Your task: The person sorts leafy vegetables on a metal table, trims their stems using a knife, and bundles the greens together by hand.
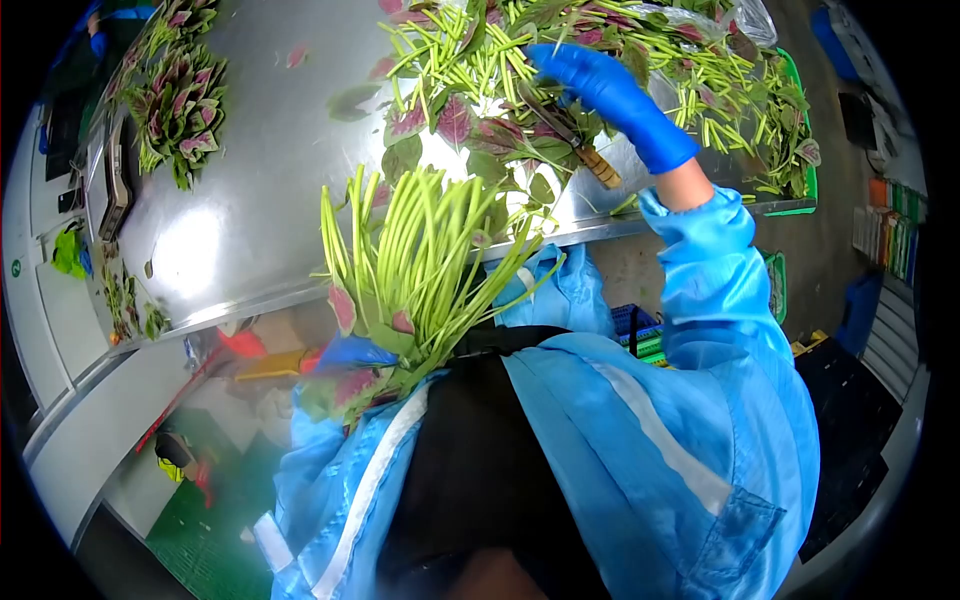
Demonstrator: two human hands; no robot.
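A large bunch of red-and-green amaranth (425, 260) rises in front of my chest, its pale green stems fanned upward. My left hand (357, 352), in a blue glove, is closed around its leafy lower part; leaves cover most of the fingers. Over the table, my blue-gloved right hand (600, 88) reaches out with fingers stretched to the left, near a heap of cut stems (455, 50). Just below it lies a knife (595, 163) with a wooden handle, its blade among loose leaves and apart from my palm.
More amaranth bunches (180, 110) lie on the left of the metal table (270, 130). A scale-like metal device (116, 190) stands at its left edge. Stems and leaves spill over a green crate (800, 120) at right. Clear plastic (752, 22) sits behind the heap.
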